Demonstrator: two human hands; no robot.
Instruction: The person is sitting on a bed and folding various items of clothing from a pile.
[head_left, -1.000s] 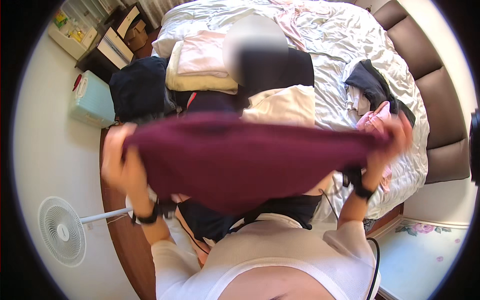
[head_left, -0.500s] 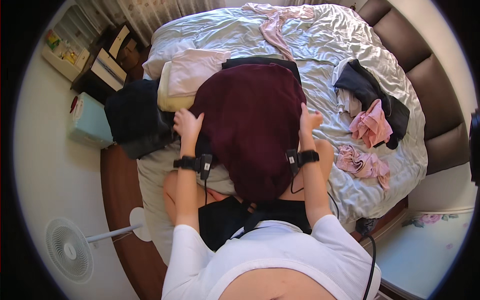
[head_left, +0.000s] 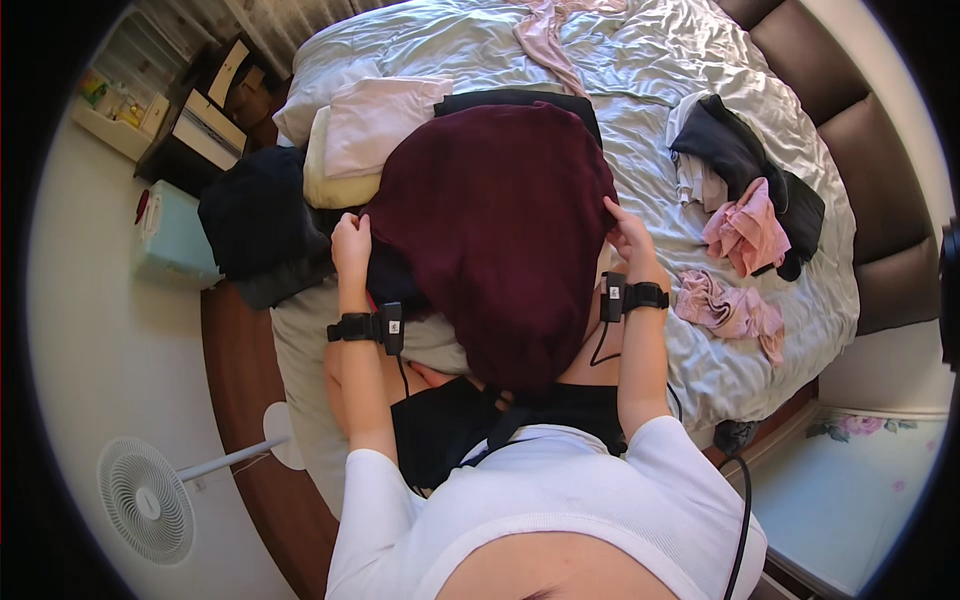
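Observation:
A dark maroon garment (head_left: 495,235) lies spread on the bed, its near end hanging over the edge toward me. My left hand (head_left: 351,243) pinches its left edge. My right hand (head_left: 630,235) grips its right edge. Both wrists wear black bands with small devices. Under the maroon cloth lies a black garment (head_left: 520,100), only its far edge showing.
A pale pink folded piece (head_left: 375,120) and a cream one (head_left: 325,180) lie at the left, beside a dark navy pile (head_left: 260,215). Black clothes (head_left: 740,160) and pink items (head_left: 745,230) lie at the right on the grey sheet (head_left: 650,60). A white fan (head_left: 145,500) stands on the floor.
The maroon garment was held up stretched between both hands; it now lies flat on the bed, with both hands lowered to its side edges.

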